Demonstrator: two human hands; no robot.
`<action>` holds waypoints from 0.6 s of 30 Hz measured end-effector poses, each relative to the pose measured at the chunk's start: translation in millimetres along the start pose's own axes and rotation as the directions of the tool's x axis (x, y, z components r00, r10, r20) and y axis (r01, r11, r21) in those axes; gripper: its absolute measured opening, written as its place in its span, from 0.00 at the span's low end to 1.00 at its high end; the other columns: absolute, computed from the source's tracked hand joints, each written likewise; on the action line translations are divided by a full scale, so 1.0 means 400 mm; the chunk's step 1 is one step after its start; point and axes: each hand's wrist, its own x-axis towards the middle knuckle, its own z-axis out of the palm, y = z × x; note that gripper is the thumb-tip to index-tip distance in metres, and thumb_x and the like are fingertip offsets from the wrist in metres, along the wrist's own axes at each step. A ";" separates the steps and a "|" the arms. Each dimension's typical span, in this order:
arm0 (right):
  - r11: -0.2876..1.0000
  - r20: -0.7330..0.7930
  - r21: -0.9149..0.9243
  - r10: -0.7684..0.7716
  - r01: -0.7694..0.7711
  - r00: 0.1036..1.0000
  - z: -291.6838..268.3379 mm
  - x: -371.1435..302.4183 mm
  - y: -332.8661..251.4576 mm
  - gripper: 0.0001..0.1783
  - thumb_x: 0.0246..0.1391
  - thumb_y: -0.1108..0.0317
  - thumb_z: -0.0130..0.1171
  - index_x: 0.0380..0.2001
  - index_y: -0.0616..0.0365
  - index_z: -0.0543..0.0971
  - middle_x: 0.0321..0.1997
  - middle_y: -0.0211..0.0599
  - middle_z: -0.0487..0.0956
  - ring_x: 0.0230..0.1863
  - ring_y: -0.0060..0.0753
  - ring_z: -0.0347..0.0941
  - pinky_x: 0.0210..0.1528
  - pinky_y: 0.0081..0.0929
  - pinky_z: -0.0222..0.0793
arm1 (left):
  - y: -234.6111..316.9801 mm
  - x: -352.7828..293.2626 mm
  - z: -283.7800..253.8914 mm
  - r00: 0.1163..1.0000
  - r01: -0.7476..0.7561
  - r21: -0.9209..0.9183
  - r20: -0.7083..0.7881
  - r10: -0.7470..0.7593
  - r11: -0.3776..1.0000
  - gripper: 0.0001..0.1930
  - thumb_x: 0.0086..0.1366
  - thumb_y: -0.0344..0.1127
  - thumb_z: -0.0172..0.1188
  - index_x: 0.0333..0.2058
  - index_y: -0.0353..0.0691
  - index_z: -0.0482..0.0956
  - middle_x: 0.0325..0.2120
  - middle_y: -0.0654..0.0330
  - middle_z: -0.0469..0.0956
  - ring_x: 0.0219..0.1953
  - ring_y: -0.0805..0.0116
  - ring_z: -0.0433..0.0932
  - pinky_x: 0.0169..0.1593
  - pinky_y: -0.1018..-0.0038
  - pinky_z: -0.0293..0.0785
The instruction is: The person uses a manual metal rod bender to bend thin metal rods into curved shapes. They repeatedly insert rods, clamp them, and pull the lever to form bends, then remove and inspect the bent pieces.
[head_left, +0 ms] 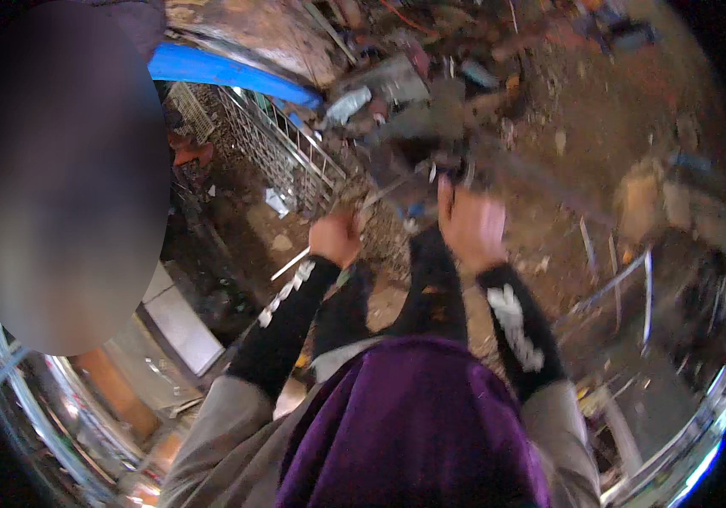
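Observation:
My left hand [335, 238] is closed in a fist in the middle of the view. A thin pale stick [290, 263] pokes out below it, and a similar pale line runs on past its far side. My right hand [475, 224] is a little to the right, smeared by motion, its fingers curled. Something dark lies at its fingertips, too blurred to name. Both forearms wear black sleeves with white marks. Beneath the hands is brown, littered ground [388, 245].
A metal wire rack [282, 144] lies left of my hands, below a bright blue strip [232, 72]. Mixed scrap [388, 93] covers the ground ahead. A pale panel [181, 326] stands at lower left, and thin poles [648, 296] rise at right. A blurred patch hides the far left.

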 end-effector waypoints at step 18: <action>0.950 0.019 0.305 -0.075 0.066 0.997 0.066 0.297 0.142 0.25 0.65 0.50 0.54 0.21 0.58 0.79 0.19 0.50 0.77 0.25 0.57 0.77 0.28 0.49 0.72 | 0.006 -0.001 0.003 0.986 -0.148 -0.059 -0.092 0.143 0.987 0.08 0.66 0.39 0.59 0.32 0.41 0.77 0.22 0.48 0.76 0.28 0.42 0.78 0.30 0.50 0.72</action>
